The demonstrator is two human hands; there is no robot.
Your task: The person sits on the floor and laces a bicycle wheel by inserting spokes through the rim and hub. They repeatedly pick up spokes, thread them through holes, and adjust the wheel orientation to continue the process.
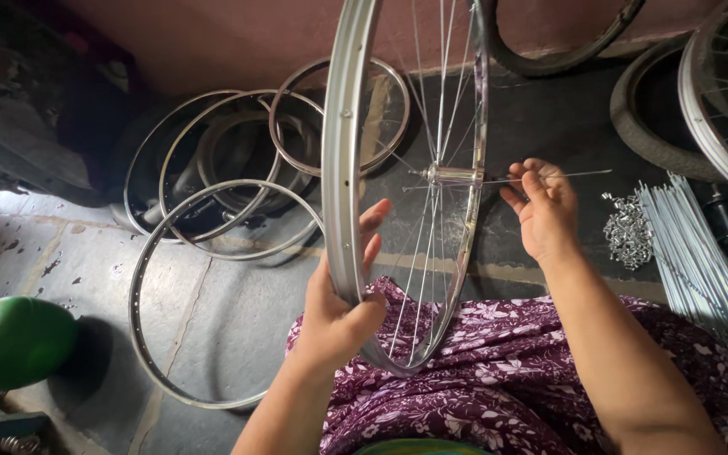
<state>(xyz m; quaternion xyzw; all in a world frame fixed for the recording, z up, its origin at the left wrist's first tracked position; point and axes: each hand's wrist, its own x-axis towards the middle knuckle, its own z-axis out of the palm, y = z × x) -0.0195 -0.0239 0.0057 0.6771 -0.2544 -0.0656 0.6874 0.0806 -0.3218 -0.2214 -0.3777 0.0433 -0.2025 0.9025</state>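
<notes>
Bicycle wheel rim [343, 168] held upright over the lap, edge-on to the camera, lower arc resting on the purple floral fabric [499, 379]. Partly spoked: thin spokes fanning from the hub [452, 175] to the rim, holes still bare along the near side. Left hand [339, 312] wrapped round the lower rim, fingers curled shut on it, thumb across the inner face. Right hand [545, 211] up beside the hub, fingers loosely pinched on a loose spoke [562, 175] lying roughly level, its inner end at the hub flange (whether already through a hole: cannot tell). Step in hand, by the look of it: lacing, feeding one spoke at the hub. Next move likely calling for a steady rim, spoke end lined up with a flange hole, then swung out to a free rim hole. On the floor to the right: bundle of spare spokes [693, 261], small heap of nipples [627, 232] just beside it. Farther right, a tyre [634, 109] and another spoked wheel [718, 101]. To the left, several bare rims [212, 168] stacked and leaning near the wall, one lying flat on the stone floor [69, 244]. Green rounded object [10, 341] at far left.
</notes>
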